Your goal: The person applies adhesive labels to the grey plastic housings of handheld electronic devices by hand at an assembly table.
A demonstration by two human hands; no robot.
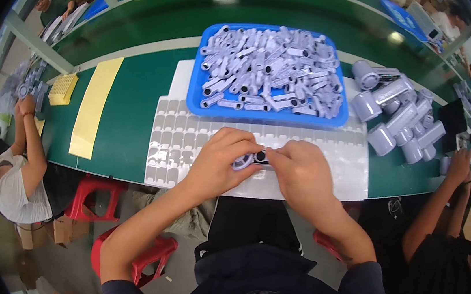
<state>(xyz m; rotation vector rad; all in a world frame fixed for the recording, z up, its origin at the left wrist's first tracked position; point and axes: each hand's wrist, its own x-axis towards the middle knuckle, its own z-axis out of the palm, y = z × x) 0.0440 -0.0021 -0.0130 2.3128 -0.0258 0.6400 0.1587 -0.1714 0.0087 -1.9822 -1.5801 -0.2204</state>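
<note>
Both hands meet over the near edge of the bench, in the middle of the view. My left hand (224, 156) is closed on a small pale plastic part (242, 162) with a ring-like end and a dark round spot. From the other side, my right hand (306, 177) pinches the same part, its thumb pressed near the dark spot. My fingers hide much of the part. Beneath the hands lies a white sheet (324, 187) with rows of grey rounded stickers, some places in the rows being bare white.
Beyond my hands a blue tray (268, 116) holds many similar pale parts. To its right lies a heap of larger pale plastic housings (401, 116). On the left are a yellow strip (96, 108) and a yellow block (63, 89). Co-workers sit at both sides; red stools (144, 258) stand below.
</note>
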